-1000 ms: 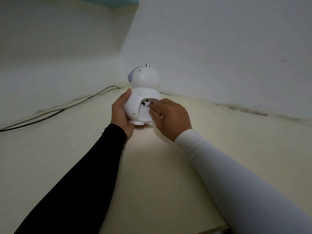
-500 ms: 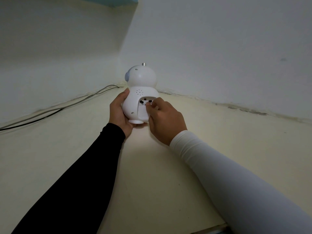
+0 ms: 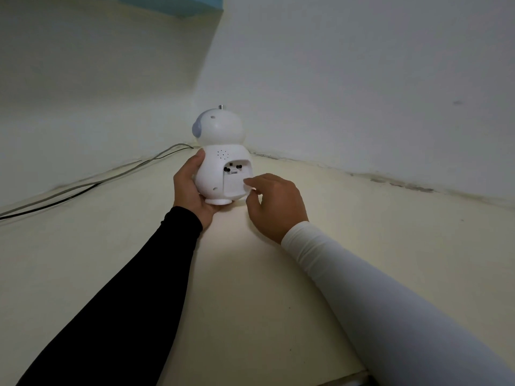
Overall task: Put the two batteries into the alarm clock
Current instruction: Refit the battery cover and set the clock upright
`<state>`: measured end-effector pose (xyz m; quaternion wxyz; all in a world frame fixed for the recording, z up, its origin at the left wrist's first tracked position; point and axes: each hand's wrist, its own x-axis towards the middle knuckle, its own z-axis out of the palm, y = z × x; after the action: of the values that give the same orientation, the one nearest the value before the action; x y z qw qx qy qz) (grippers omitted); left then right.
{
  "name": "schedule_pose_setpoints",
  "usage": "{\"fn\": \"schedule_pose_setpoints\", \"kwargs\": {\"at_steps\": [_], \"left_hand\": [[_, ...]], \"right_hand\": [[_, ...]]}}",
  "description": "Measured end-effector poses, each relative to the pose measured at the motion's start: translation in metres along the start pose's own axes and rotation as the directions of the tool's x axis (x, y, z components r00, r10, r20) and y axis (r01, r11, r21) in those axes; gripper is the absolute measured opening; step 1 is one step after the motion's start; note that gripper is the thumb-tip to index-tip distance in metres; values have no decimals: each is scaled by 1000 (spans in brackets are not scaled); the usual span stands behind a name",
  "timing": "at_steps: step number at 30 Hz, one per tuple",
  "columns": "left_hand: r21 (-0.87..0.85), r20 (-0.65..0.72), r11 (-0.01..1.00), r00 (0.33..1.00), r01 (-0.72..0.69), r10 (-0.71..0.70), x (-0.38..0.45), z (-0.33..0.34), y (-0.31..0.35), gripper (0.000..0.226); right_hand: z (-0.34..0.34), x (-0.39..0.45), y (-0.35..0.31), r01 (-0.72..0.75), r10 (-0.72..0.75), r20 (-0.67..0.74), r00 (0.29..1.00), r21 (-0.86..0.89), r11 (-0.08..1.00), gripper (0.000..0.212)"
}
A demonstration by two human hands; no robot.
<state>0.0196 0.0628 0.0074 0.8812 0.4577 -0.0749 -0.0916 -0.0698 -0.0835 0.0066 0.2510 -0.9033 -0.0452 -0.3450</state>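
Note:
A white robot-shaped alarm clock stands upright on the cream surface with its back towards me. My left hand wraps its left side and base. On the back, a white battery cover sits below two small black knobs. My right hand is at the clock's lower right, loosely curled. Its thumb and forefinger tips touch the cover's right edge, and nothing shows in its grasp. No batteries are in view.
The clock stands in a corner where two white walls meet. Grey and black cables run along the left wall's foot. The cream surface stretches towards me, with its front edge at the lower right.
My right hand has slid from the knobs at the top of the clock's back down and right to the cover's edge. The clock and my left hand have barely moved.

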Motion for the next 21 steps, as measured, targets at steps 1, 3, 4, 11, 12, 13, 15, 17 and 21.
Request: {"fn": "schedule_pose_setpoints", "kwargs": {"at_steps": [1,3,4,11,12,13,15,17,21], "left_hand": [[-2,2,1000,1000,-12,12,0,0,0,45],[17,2,999,1000,-27,27,-2,2,3,34],[31,-7,999,1000,-29,30,-4,3,4,34],[60,-67,997,997,-43,47,-1,4,1,78],[50,-65,997,996,-51,54,-1,3,0,80],[46,-59,997,996,-58,61,0,3,0,78],[44,-47,996,996,-78,81,2,3,0,73],[57,-59,993,992,-107,110,3,4,-1,79],[127,-80,978,981,-166,177,6,4,-4,85]], "right_hand": [[0,0,-1,-3,3,16,1000,8,1000,35],[3,-1,-2,5,-6,61,998,12,1000,37],[3,-2,-3,13,-14,92,996,11,1000,38],[1,-6,-11,-28,-9,226,974,163,986,43],[0,-6,-12,-49,4,233,973,187,981,42],[-2,-6,-13,-74,22,244,970,208,975,42],[-3,-7,-13,-121,54,266,962,241,963,44],[-3,-6,-13,-168,84,294,952,274,947,48],[-1,-4,-9,-269,161,314,936,339,901,40]]}}
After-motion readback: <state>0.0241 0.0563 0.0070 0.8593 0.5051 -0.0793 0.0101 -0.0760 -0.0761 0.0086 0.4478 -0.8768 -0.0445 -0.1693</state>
